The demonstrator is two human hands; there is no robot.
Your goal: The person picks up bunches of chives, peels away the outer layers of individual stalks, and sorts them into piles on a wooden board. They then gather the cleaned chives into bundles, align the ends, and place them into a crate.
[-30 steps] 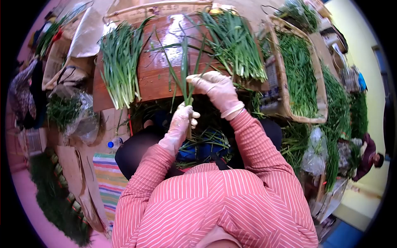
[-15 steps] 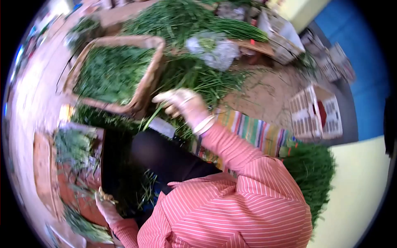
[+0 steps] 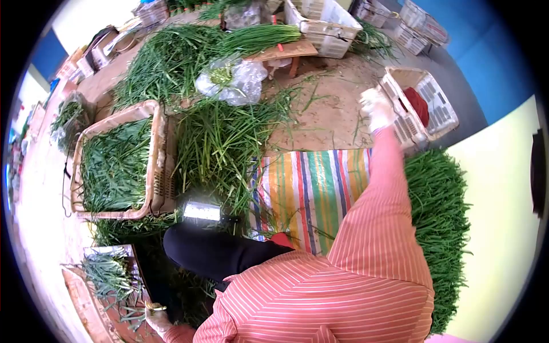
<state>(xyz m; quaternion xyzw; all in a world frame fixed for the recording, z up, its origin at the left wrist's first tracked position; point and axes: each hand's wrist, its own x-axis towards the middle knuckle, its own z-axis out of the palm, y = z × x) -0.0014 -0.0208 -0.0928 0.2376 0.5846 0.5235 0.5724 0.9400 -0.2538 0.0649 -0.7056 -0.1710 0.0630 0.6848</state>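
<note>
My right hand (image 3: 377, 108), in a pale glove, reaches far out at the left side of a white plastic crate (image 3: 403, 123). Its fingers look spread, with nothing visible in them. A dark red cloth-like thing (image 3: 416, 107) lies inside that crate. Low at the left, my gloved left hand (image 3: 158, 320) has its fingers curled at the edge of a reddish-brown board (image 3: 130, 330). Something small and yellowish shows at those fingers, too small to name. Cut green stalks (image 3: 111, 274) with pale ends lie on the board just beyond this hand.
A tan crate (image 3: 155, 166) full of greens stands at the left, beside loose long green leaves (image 3: 214, 148). A striped sheet (image 3: 314, 188) covers the floor ahead of me. Upright greens (image 3: 437, 211) stand at my right. Farther off are a plastic bag (image 3: 231, 83) and a low wooden bench (image 3: 286, 51).
My right hand has swung from the loose greens by the tan crate, where a green stalk was at its fingers, out to the white crate. My left hand stays low by the board. The view has turned.
</note>
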